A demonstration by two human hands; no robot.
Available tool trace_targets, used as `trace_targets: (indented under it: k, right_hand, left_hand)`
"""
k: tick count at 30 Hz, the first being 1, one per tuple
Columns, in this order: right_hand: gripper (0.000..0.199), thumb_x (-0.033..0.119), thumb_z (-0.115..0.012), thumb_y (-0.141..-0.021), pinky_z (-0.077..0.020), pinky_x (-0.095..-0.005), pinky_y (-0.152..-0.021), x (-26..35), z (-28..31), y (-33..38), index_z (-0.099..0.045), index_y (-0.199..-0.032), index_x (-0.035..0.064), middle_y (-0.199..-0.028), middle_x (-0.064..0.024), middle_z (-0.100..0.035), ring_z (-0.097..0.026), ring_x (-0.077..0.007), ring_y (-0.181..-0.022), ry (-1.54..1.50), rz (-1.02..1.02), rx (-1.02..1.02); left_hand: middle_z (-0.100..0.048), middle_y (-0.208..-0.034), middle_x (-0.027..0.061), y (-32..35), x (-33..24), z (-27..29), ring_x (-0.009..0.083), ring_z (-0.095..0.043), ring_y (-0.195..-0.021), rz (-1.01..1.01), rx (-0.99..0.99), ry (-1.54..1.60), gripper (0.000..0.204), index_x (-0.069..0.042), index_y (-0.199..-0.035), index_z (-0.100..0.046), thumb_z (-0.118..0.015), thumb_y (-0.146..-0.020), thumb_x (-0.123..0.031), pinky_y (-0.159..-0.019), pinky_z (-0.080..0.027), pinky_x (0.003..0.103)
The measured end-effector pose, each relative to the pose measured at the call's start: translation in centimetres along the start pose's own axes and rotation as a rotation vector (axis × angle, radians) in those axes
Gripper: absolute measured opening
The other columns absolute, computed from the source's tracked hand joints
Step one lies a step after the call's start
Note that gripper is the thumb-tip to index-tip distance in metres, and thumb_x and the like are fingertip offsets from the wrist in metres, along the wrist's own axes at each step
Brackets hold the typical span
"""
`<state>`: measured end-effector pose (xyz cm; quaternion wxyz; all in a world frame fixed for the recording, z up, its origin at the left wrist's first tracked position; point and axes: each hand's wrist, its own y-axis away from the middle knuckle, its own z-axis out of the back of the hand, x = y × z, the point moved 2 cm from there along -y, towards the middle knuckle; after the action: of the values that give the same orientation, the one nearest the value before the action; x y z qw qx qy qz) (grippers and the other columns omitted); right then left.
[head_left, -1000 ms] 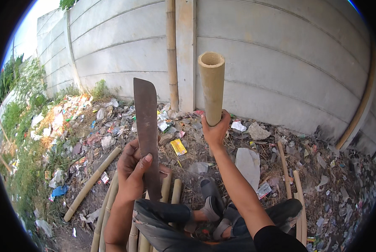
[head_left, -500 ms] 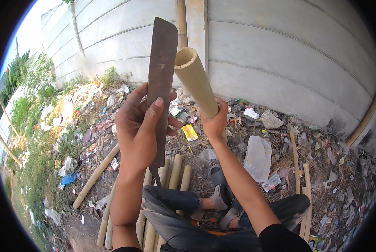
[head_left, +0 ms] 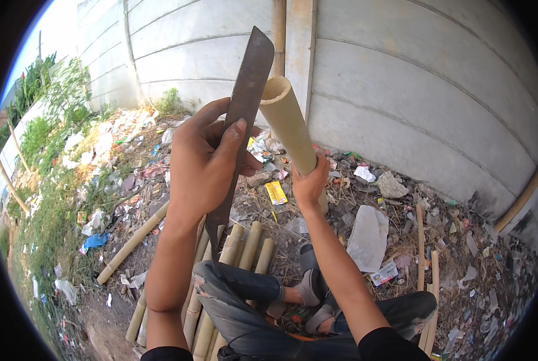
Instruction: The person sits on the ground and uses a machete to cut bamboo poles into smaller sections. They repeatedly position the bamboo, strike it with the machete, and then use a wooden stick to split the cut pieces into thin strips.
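My left hand is closed round the middle of a long dark machete blade, thumb on its flat side. The blade points up and leans right, its narrow tang end hanging down by my wrist. In my right hand I grip a thick bamboo tube, which stands tilted with its hollow cut end up. The blade's upper part is close beside the tube's rim; whether they touch I cannot tell. Several cut bamboo poles lie on the ground to the left of my legs.
A grey concrete panel wall rises in front, with a post in it. Litter and dry straw cover the ground. A flat pale stone slab lies beyond my right knee, near bamboo strips. A single pole lies at left.
The machete has tipped to the right, its top nearer the tube's rim. Both hands and the tube sit slightly further right in view, and the view itself has shifted a little.
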<state>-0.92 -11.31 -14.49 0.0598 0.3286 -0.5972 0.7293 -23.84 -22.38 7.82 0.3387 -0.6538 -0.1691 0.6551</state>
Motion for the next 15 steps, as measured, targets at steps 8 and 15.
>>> trace_targets:
  k: [8,15]
  right_hand:
    - [0.053,0.009,-0.084,-0.077,-0.0444,-0.0533,-0.09,0.8,-0.3,0.4,-0.054,-0.119,-0.0004,-0.11,-0.0221,-0.056,-0.056,-0.0441,-0.106,-0.001,-0.008,0.013]
    - [0.052,0.008,-0.084,-0.076,-0.0448,-0.0533,-0.09,0.7,-0.3,0.4,-0.054,-0.118,0.0004,-0.111,-0.0216,-0.057,-0.056,-0.0441,-0.106,0.019,-0.021,0.012]
  left_hand:
    - [-0.073,-0.093,0.0178,-0.4,-0.9,0.0,0.0172,-0.07,-0.063,0.06,0.008,-0.082,0.041,0.012,-0.137,-0.052,-0.056,-0.102,-0.009,-0.055,-0.058,0.028]
    - [-0.072,-0.089,0.0169,-0.7,-2.2,-0.3,0.0173,-0.071,-0.06,0.244,-0.028,-0.12,0.039,0.012,-0.136,-0.053,-0.054,-0.102,-0.007,-0.052,-0.058,0.028]
